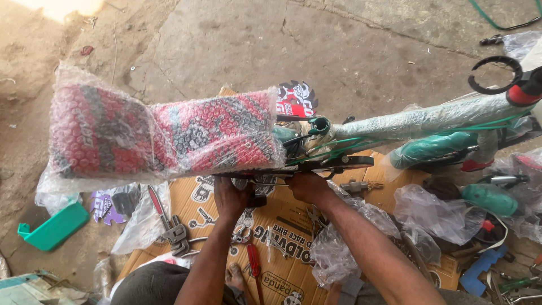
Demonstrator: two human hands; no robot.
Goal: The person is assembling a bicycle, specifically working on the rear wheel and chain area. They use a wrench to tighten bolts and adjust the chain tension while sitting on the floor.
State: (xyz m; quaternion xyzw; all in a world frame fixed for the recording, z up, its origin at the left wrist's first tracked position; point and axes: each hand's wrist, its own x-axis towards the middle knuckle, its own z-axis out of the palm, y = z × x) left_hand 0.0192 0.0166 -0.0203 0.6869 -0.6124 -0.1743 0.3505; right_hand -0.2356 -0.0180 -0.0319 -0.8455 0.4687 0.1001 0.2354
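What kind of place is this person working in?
Probably an informal bicycle repair or assembly spot on a bare concrete floor. A bubble-wrapped seat, a wrapped green bike frame and pliers on flattened cardboard suggest it.

Green plastic part (53,227) on concrete floor (237,39) at left. Pliers (169,226) and red-handled screwdriver (254,264) on flattened cardboard (293,271). Blue plastic piece (480,268) lower right, crumpled clear bags (432,217) nearby.

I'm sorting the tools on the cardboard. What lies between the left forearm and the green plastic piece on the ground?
In the head view, red-handled pliers lie between the left forearm and the green plastic piece, with a clear plastic bag and a purple sticker.
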